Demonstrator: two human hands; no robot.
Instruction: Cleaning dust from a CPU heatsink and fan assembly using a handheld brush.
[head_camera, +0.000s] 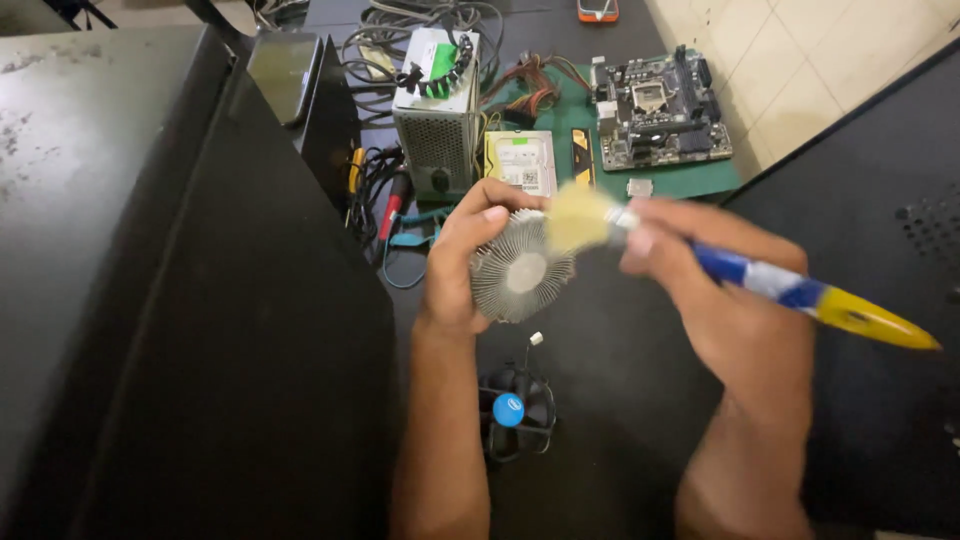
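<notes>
My left hand holds a round finned metal heatsink up over the dark table. My right hand grips a paintbrush with a blue, white and yellow handle. Its pale bristles rest on the upper right rim of the heatsink and look blurred. Below my hands, a black cooler fan with a blue round centre lies flat on the table, its thin wire and small white plug trailing upward.
At the back stand a grey power supply with bundled cables, a hard drive and a motherboard on a green mat. A black computer case panel fills the left, another dark case the right.
</notes>
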